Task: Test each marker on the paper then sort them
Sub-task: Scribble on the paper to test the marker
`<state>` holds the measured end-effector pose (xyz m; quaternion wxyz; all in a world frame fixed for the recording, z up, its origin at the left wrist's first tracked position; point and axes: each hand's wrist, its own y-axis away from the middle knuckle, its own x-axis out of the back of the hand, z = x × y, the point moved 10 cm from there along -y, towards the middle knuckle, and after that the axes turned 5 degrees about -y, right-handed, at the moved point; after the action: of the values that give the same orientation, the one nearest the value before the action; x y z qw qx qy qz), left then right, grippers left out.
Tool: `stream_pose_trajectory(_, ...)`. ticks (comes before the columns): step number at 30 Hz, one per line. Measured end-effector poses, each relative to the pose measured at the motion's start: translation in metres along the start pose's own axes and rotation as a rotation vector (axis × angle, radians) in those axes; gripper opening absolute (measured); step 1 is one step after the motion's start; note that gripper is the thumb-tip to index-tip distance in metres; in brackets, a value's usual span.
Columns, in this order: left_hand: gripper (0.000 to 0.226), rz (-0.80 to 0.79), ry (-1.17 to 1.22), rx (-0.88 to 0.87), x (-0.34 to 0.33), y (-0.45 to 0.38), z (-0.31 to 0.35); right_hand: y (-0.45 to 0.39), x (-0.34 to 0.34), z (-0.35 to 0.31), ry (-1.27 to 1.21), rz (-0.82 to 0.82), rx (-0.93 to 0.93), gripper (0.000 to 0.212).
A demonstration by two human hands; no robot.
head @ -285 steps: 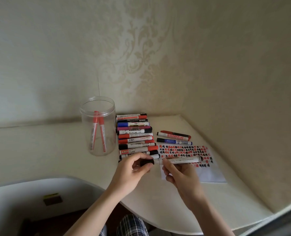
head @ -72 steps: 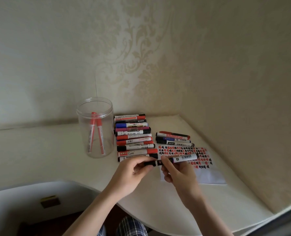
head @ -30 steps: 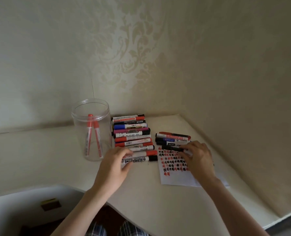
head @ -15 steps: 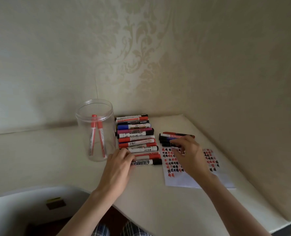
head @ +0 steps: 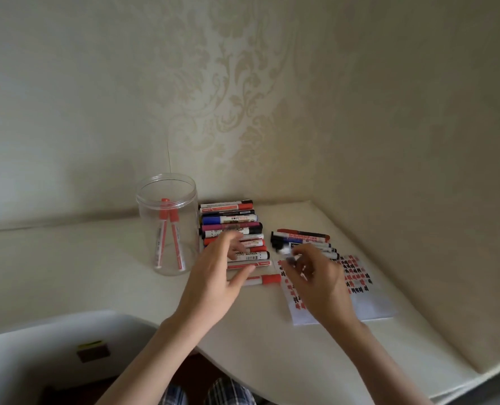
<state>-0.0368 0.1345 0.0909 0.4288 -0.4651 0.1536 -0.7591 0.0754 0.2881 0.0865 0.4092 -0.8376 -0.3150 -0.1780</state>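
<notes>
Two hands worked: left hand (head: 216, 276) spread over the untested row (head: 232, 229), right hand (head: 316, 276) pinching a marker (head: 287, 254), seemingly for testing.

Marker row (head: 231, 229) stacked flat mid-frame; smaller marker group (head: 301, 239) right; scribbled paper (head: 360, 287) flat, lower right.

My left hand (head: 213, 276) hovers with fingers (head: 233, 244) loosely spread; my right hand (head: 316, 276) curls its blurred fingers (head: 301, 254) near the table's back right corner.
</notes>
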Motion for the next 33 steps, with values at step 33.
stream_pose_trajectory(33, 0.027, -0.462, 0.25, 0.029, -0.067, 0.027, 0.024, 0.048, -0.029, 0.016, -0.875, -0.233, -0.507, 0.029)
